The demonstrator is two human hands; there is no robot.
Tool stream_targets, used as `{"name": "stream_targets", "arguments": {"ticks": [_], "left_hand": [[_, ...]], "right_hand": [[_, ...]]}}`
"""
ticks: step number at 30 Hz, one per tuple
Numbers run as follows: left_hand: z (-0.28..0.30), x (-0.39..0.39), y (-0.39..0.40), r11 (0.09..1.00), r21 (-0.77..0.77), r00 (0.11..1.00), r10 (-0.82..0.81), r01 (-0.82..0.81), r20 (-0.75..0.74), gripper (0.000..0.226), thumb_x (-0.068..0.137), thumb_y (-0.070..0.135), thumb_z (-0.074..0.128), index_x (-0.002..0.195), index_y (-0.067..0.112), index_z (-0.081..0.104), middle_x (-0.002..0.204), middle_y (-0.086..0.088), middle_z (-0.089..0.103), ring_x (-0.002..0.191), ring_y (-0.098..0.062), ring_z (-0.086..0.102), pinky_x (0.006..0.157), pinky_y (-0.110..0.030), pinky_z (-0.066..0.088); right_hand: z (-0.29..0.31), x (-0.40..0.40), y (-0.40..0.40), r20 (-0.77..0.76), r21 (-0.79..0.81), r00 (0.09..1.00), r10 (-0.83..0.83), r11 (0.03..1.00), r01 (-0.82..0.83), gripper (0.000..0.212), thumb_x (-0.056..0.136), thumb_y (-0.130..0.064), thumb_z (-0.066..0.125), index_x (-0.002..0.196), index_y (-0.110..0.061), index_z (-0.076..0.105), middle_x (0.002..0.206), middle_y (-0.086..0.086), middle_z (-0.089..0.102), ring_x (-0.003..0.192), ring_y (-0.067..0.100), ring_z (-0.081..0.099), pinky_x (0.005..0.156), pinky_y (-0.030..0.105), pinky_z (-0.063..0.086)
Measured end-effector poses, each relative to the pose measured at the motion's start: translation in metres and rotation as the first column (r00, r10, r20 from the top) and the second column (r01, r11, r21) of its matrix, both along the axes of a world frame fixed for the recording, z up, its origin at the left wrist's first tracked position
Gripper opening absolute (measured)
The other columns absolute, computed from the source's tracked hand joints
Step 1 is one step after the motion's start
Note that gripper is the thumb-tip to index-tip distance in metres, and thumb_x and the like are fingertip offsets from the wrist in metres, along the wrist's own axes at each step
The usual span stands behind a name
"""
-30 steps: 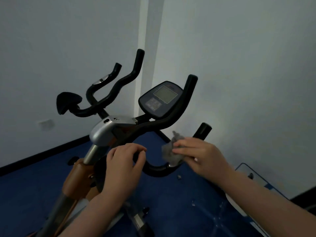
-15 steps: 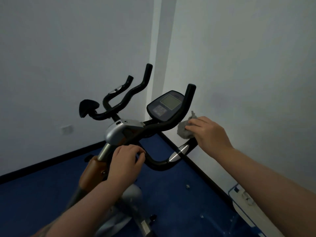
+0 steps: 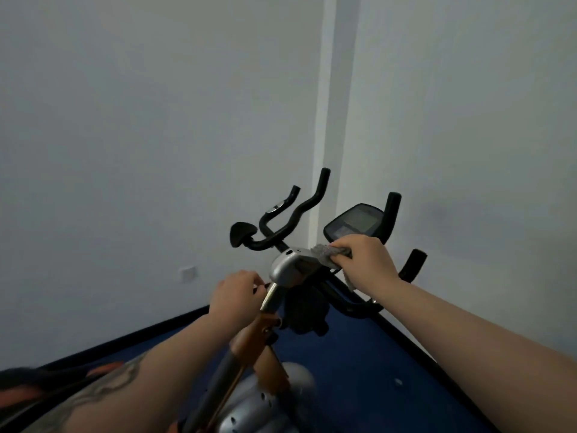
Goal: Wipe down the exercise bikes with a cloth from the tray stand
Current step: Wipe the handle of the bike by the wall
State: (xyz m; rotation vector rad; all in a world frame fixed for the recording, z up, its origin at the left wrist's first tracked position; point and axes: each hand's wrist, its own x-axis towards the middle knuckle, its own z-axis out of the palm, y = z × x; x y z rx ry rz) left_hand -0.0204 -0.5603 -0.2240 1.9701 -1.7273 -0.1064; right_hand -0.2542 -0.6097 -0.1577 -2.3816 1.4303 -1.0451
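Flywheel housing (image 3: 265, 404): silver, lowest in view, with an orange frame tube (image 3: 249, 339) rising from it.
Left hand (image 3: 232, 295): just beside the silver stem (image 3: 272, 296); its fingers (image 3: 249, 281) are curled in by the stem, though the blur hides whether they grip anything.
Right hand (image 3: 367, 264): its fingers curl round the grey cloth (image 3: 324, 253) and press it onto the bar junction.
Cloth: bunched, lying between the silver clamp cover (image 3: 288, 267) and the console, touching the cover's far edge.
Exercise bike (image 3: 307, 307): stands on the blue floor (image 3: 359, 364) in the room corner.
Console (image 3: 354, 225): dark screen tilted up, just past the right hand.
Handlebars (image 3: 296, 214): black, curving upward on both sides of the console.
Walls (image 3: 156, 120): pale; a socket plate (image 3: 189, 274) sits low on the left one.
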Motion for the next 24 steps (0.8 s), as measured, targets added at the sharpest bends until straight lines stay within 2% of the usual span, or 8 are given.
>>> {"name": "stream_targets", "arguments": {"ticks": [4,8,11,13,16,20,24], "left_hand": [[0.010,0.038,0.046,0.998,-0.031,0.998,0.056,-0.055,0.029,0.023,0.090,0.031,0.048,0.100,0.021,0.066,0.105,-0.001,0.065,0.084,-0.015,0.056,0.075,-0.030,0.045],[0.025,0.068,0.095,0.992,-0.021,0.991,0.122,-0.120,0.063,0.027,0.092,0.031,0.046,0.107,0.019,0.065,0.112,-0.004,0.063,0.096,-0.021,0.059,0.080,-0.033,0.047],[0.038,0.083,0.131,0.985,-0.017,0.980,0.175,-0.174,0.098,0.029,0.093,0.031,0.044,0.111,0.018,0.063,0.115,-0.004,0.062,0.096,-0.022,0.059,0.078,-0.032,0.047],[0.047,0.093,0.158,0.975,-0.021,0.971,0.223,-0.222,0.088,0.030,0.094,0.031,0.044,0.112,0.018,0.063,0.114,-0.002,0.062,0.089,-0.021,0.060,0.073,-0.033,0.050],[0.053,0.108,0.198,0.950,-0.043,0.944,0.313,-0.310,0.104,0.030,0.093,0.032,0.043,0.113,0.019,0.062,0.117,-0.001,0.062,0.098,-0.021,0.060,0.086,-0.036,0.049],[0.045,0.125,0.260,0.898,-0.031,0.895,0.440,-0.439,0.069,0.028,0.093,0.032,0.045,0.112,0.021,0.062,0.114,0.000,0.063,0.099,-0.019,0.059,0.088,-0.036,0.047],[0.037,0.141,0.319,0.848,0.002,0.845,0.528,-0.530,0.082,0.024,0.091,0.031,0.046,0.104,0.021,0.063,0.107,-0.001,0.063,0.094,-0.020,0.059,0.084,-0.036,0.048]], "right_hand": [[-0.005,0.038,0.039,-0.037,0.046,0.999,0.018,0.999,-0.016,0.015,0.085,-0.015,0.063,0.091,-0.022,0.075,0.086,-0.001,0.069,0.081,0.019,0.061,0.067,0.032,0.048],[-0.006,0.066,0.079,-0.070,0.084,0.997,0.023,0.996,-0.017,0.014,0.087,-0.016,0.060,0.086,-0.017,0.074,0.085,0.004,0.067,0.082,0.024,0.061,0.066,0.035,0.049],[-0.005,0.085,0.105,-0.071,0.108,0.996,0.055,0.993,-0.047,0.015,0.089,-0.020,0.059,0.093,-0.017,0.073,0.088,0.004,0.068,0.087,0.023,0.062,0.066,0.028,0.043],[0.000,0.098,0.122,-0.056,0.102,0.994,0.096,0.991,-0.090,0.016,0.090,-0.020,0.059,0.099,-0.018,0.072,0.094,0.003,0.068,0.090,0.021,0.062,0.071,0.029,0.047],[0.006,0.119,0.145,-0.056,0.084,0.983,0.177,0.981,-0.172,0.013,0.089,-0.021,0.059,0.091,-0.019,0.072,0.089,0.003,0.070,0.086,0.021,0.063,0.073,0.033,0.051],[0.005,0.152,0.177,-0.082,0.089,0.944,0.321,0.945,-0.313,0.014,0.088,-0.022,0.059,0.086,-0.018,0.072,0.083,0.004,0.070,0.081,0.022,0.063,0.070,0.036,0.052],[-0.005,0.192,0.214,-0.077,0.077,0.895,0.439,0.898,-0.434,0.015,0.088,-0.018,0.059,0.080,-0.013,0.071,0.081,0.006,0.069,0.079,0.025,0.063,0.064,0.035,0.049]]}}
